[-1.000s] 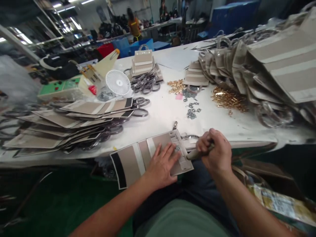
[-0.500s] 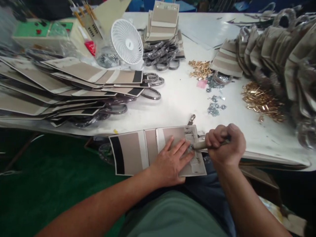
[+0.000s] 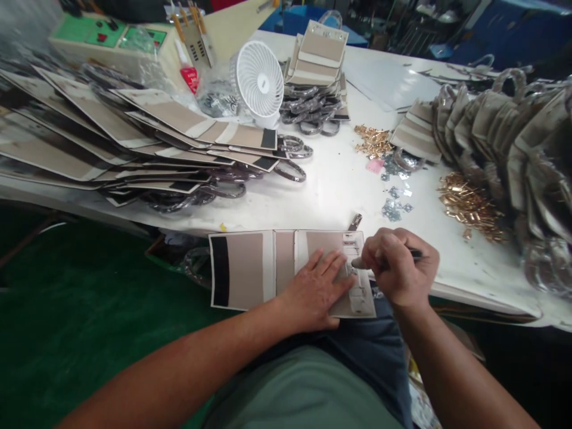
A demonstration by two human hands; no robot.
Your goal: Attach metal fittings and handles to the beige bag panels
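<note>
A beige panel (image 3: 286, 241) with pale cross strips and a black band at its left end lies across my lap and the table edge. My left hand (image 3: 315, 289) rests flat on its right half, fingers spread. My right hand (image 3: 401, 265) is closed around a hand tool (image 3: 357, 263) with a tapered grey tip and a dark end showing behind the fist; its exact kind is hidden. The tip meets the panel's right end, beside small metal pieces and pale patches. A metal-ended strap (image 3: 356, 222) sticks out past the panel's far edge.
Stacked beige panels (image 3: 165, 119) with wrapped handles cover the left of the white table (image 3: 326, 185). A white fan (image 3: 257, 77) stands behind. Gold metal parts (image 3: 469, 205), small metal plates (image 3: 393, 208) and a row of bag pieces (image 3: 482, 119) lie right.
The view has shifted, so the table things sit lower and mostly farther right. My right fist has turned over the tool, whose tip stays at the panel's right end. My left hand still lies flat.
</note>
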